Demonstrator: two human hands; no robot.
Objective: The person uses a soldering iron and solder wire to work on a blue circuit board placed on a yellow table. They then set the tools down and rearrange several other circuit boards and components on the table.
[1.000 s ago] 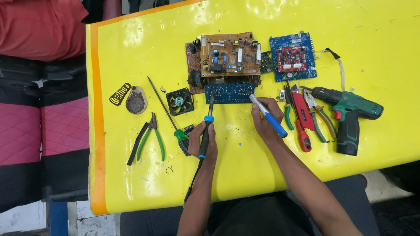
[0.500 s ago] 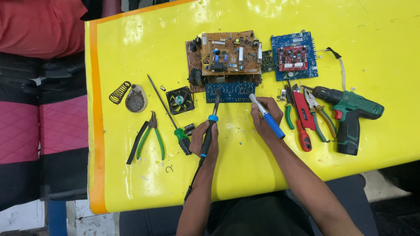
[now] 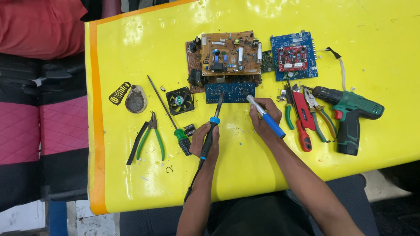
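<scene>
Glossy yellow tabletop point(image 3: 131, 52) bearing tools, boards | left hand point(image 3: 204, 139) gripping black-blue soldering iron point(image 3: 211, 131) | right hand point(image 3: 264, 118) gripping blue-silver desoldering pump point(image 3: 265, 116) | pink quilted seat point(image 3: 26, 131) lying alongside.

free: bare yellow table point(image 3: 271, 170) near edge | blocked: circuit boards point(image 3: 227, 57) ahead, pliers point(image 3: 151, 137) left, drill point(image 3: 350, 113) right

A glossy yellow table point(image 3: 131, 52) with an orange left edge carries a brown circuit board point(image 3: 229, 54) and a blue board point(image 3: 294, 57) with a red centre. Green-handled pliers point(image 3: 148, 137) lie near the left edge, a green-and-black drill point(image 3: 350, 116) toward the right
</scene>
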